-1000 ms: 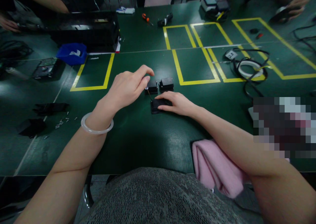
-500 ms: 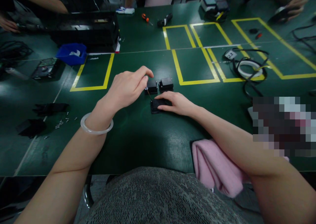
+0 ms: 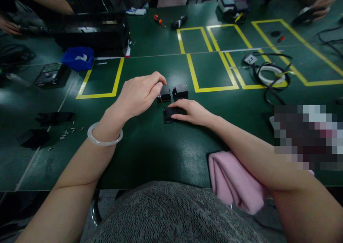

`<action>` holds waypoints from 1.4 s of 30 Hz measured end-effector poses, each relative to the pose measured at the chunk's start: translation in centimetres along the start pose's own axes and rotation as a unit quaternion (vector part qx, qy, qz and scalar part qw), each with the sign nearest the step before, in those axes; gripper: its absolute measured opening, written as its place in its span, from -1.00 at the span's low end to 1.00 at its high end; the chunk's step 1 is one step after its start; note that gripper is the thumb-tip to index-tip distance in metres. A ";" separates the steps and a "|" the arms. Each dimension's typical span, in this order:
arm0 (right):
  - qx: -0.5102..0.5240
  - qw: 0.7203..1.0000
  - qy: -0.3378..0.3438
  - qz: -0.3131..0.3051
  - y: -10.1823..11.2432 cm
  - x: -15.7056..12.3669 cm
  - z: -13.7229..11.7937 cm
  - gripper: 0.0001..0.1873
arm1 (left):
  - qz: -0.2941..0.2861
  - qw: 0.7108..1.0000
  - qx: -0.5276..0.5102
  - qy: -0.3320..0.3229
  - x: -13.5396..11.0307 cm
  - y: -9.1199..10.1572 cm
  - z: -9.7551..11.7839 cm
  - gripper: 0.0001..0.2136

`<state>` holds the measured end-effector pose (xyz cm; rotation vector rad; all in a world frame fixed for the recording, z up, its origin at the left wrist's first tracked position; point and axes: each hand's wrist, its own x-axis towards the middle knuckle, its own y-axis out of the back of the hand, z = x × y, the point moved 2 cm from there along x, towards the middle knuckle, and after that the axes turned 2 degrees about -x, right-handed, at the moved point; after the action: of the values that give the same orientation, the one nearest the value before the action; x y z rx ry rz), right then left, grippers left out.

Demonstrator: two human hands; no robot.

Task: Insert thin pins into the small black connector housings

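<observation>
My left hand (image 3: 142,93) is closed on a small screwdriver (image 3: 161,99), whose handle is mostly hidden in the fingers. The thin shaft slants down, its tip at the left edge of a small black plastic part (image 3: 170,115). My right hand (image 3: 194,111) grips that part from the right, thumb and fingers on it, against the green table. Just beyond stand two similar black blocks, the left block (image 3: 165,94) and the right block (image 3: 180,91), with small screws showing on them. Whether a screw sits under the tip is too small to make out.
Loose screws (image 3: 64,134) lie at left near black parts (image 3: 33,137). A blue bin (image 3: 78,58) and a large black housing (image 3: 93,32) stand behind. Coiled cable (image 3: 272,75) is at right. A pink cloth (image 3: 233,178) hangs over the front edge. Other people work across the table.
Almost nothing differs. Both hands, the screwdriver and the black part keep their places.
</observation>
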<state>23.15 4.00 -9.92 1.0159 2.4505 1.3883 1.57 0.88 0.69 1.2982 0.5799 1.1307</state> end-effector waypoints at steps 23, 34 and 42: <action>0.000 1.000 -0.003 -0.002 0.0 0.0 -0.1 -0.55 | -0.009 1.000 0.006 0.021 0.2 -0.3 -0.3 -0.63; -0.002 1.000 -0.001 0.003 0.0 0.0 0.0 -0.49 | -0.026 0.999 0.007 0.021 0.0 -0.1 -0.1 -0.57; 0.002 1.000 0.014 0.007 -0.1 0.0 0.0 -0.54 | -0.004 1.000 -0.011 0.016 0.1 -0.2 -0.3 -0.59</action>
<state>23.09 3.99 -9.98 1.0232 2.4714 1.4138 1.41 1.17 0.49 1.2602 0.5938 1.1498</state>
